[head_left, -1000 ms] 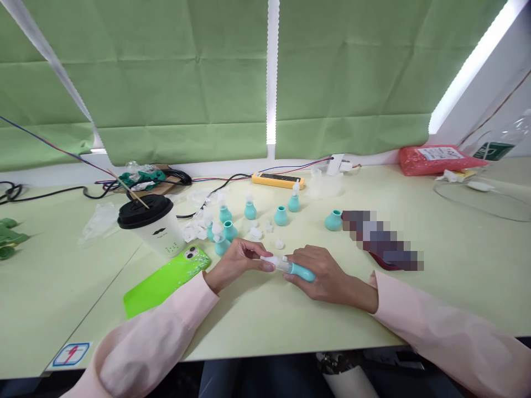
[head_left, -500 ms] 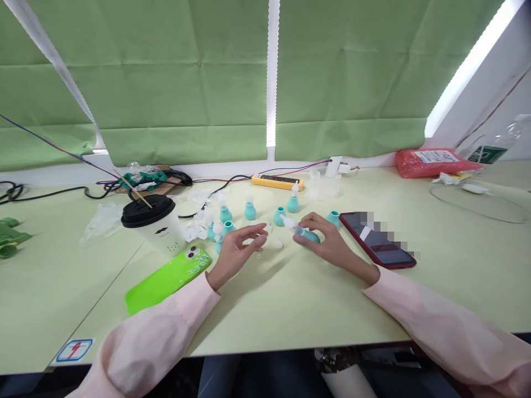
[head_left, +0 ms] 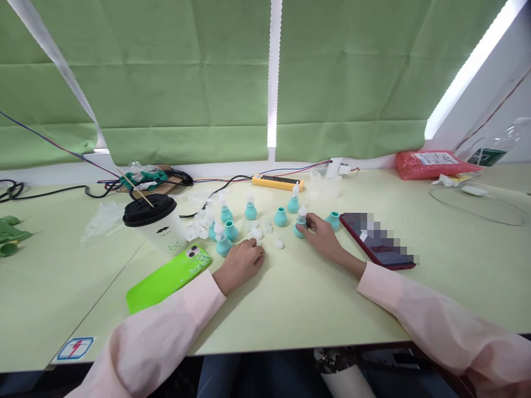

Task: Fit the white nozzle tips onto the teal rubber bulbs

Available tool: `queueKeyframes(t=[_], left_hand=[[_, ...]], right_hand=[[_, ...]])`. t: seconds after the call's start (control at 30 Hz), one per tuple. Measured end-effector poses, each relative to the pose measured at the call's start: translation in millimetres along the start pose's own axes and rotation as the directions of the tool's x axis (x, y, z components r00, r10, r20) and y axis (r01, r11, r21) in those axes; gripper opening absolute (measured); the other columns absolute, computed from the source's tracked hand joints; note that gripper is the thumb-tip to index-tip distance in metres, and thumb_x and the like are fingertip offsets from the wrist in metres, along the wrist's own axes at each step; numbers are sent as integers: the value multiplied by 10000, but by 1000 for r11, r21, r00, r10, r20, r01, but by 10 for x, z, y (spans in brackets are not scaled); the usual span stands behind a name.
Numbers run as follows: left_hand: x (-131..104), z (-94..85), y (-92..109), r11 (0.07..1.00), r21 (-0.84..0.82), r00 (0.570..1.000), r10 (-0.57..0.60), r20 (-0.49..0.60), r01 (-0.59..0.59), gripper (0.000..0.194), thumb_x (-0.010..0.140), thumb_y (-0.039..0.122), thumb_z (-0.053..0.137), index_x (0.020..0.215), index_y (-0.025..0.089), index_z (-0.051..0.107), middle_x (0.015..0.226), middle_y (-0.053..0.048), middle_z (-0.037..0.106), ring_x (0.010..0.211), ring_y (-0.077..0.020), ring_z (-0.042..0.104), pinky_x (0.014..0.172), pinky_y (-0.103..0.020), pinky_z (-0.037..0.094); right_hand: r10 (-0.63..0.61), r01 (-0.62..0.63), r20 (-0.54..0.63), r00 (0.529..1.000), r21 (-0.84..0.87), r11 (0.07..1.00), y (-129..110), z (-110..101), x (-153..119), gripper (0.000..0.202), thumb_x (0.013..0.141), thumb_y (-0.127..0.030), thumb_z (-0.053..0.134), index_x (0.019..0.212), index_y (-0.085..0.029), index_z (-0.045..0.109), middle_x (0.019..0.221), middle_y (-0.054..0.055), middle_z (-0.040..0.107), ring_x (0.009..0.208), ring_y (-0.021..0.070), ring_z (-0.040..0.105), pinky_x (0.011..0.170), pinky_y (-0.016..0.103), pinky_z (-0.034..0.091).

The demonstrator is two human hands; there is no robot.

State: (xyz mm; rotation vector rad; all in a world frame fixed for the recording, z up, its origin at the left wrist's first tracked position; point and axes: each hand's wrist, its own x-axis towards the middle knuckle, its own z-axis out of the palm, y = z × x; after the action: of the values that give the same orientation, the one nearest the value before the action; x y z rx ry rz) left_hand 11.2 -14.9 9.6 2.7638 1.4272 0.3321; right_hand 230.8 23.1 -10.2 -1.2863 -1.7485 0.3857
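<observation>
My right hand (head_left: 323, 237) grips a small teal bulb with a white translucent tip (head_left: 301, 223), which stands upright on the table. Curled and palm down, my left hand (head_left: 244, 260) rests beside another tipped teal bulb (head_left: 223, 243); its fingertips are near small white translucent pieces (head_left: 256, 233), and what they hold, if anything, is hidden. Further teal bulbs stand behind, some with white tips, such as the one at the back (head_left: 293, 202), others with open necks, like the middle one (head_left: 280, 216). A loose white piece (head_left: 279, 244) lies between my hands.
On the left are a black-lidded cup (head_left: 160, 226) with a stick and a green phone case (head_left: 168, 279). A dark phone (head_left: 377, 243) lies right of my right hand. Behind are a yellow power strip (head_left: 277, 182), cables, clear plastic and a red package (head_left: 435, 164).
My right hand has brought its bulb from tilted to upright on the table. My left hand has lowered, and its fingers have curled downward.
</observation>
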Motion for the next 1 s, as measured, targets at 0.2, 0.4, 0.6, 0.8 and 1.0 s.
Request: queueKeyframes(t=[0.2,0.4,0.6,0.8,1.0], left_hand=[[5,-19,6,999,-34,999,-38,13,38,259,773,124,347,772,132,606,760,-84,556,683,-174,513,554,-250,331],[12,11,10,994,-100,999,-45,1,44,248,749,107,355,788,117,599,777,-101,557,702,-191,522,591,-273,357],[-7,-17,-28,988,-146,998,-57,-1,56,245,685,89,408,860,114,579,768,-84,558,634,-167,518,562,-262,368],[-21,-82,-61,990,-138,999,9,36,-4,226,689,87,383,551,133,556,644,-62,538,577,-140,489,542,-248,342],[-15,-86,-57,972,-232,999,-33,-8,30,186,628,74,409,601,134,583,609,-51,562,541,-132,486,516,-241,354]], right_hand=[[-87,80,-99,991,-71,994,-75,0,-60,588,707,-292,523,1214,-169,252,1140,135,459,1034,233,456,836,429,387],[-683,631,-31,730,-354,691,-315,-45,-157,381,735,-167,496,1083,-262,373,1166,83,423,1127,255,338,867,493,339],[-452,591,384,805,-456,665,-497,282,54,318,793,-101,326,1096,-121,420,1125,151,455,1010,235,446,704,350,449],[-201,485,507,838,-525,699,-541,495,240,264,759,-100,387,990,-125,512,924,126,550,766,204,558,590,286,417],[-191,426,444,875,-520,740,-537,505,257,224,711,-84,433,901,-125,544,800,110,577,740,215,556,555,270,398]])
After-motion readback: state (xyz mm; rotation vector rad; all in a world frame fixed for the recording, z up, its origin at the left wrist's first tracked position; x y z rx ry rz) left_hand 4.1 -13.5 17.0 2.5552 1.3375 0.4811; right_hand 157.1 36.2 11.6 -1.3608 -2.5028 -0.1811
